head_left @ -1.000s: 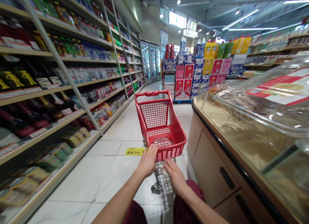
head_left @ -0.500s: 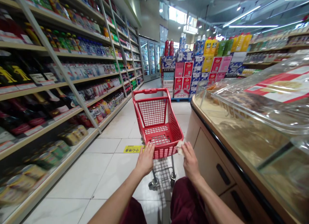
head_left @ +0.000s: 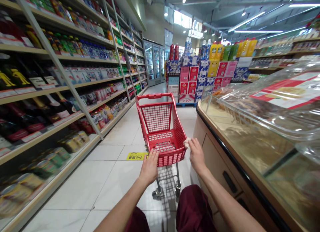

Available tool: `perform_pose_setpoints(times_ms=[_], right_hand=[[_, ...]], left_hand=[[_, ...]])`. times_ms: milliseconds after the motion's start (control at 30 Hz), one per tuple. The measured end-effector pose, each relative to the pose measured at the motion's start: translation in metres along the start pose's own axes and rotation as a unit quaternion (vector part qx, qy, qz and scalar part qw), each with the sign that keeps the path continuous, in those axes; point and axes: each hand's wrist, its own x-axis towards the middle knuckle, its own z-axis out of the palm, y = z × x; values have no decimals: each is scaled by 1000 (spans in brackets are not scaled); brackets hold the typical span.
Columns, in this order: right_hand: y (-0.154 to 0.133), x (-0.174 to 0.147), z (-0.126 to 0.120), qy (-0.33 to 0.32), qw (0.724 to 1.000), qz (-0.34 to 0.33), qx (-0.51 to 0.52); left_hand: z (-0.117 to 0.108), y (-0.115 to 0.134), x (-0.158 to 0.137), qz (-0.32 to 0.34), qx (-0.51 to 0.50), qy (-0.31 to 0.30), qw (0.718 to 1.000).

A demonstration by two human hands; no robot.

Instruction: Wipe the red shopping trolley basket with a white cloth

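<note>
Head view: left hand loosely flat on one red cart; right hand pinching one white cloth.

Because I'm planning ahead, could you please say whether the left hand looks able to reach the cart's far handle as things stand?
Probably not without leaning: the left hand touches the red basket at its near end, and the far handle is at the opposite end, though the way looks free.
</note>
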Motion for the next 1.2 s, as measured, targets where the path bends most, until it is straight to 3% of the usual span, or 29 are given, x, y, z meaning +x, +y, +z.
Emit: perform_pose_setpoints(times_ms=[167,233,400,467,567,633,800,867,967,1033,1200], right_hand=[[-50,-21,47,-89,987,-125,42],[-47,-23,47,-95,986,-135,33],[-18,-13,28,-32,998,-21,-39],[-28,-18,32,-35,998,-48,-29],[-49,-28,41,-78,987,-143,8],[-47,-26,39,-96,982,-161,11],[-17,-10,24,-41,998,-21,-45],[-27,-14,29,-43,998,-32,-25],[-54,-26,41,-95,987,-125,32],[-56,-26,40,-119,981,-149,35],[-23,-13,23,-54,998,-9,-41]], left_hand=[[-4,-1,-3,5,3,0,1000],[-5,-3,-6,9,7,2,1000],[1,-3,-10,7,11,14,1000],[5,-1,-9,8,19,24,1000],[10,0,-10,11,34,31,999],[11,-1,-10,14,41,34,998],[16,-1,-13,10,44,60,997],[17,1,-14,4,45,60,997],[17,2,-14,4,55,53,997],[16,1,-15,10,61,49,997],[15,2,-15,6,58,42,997]])
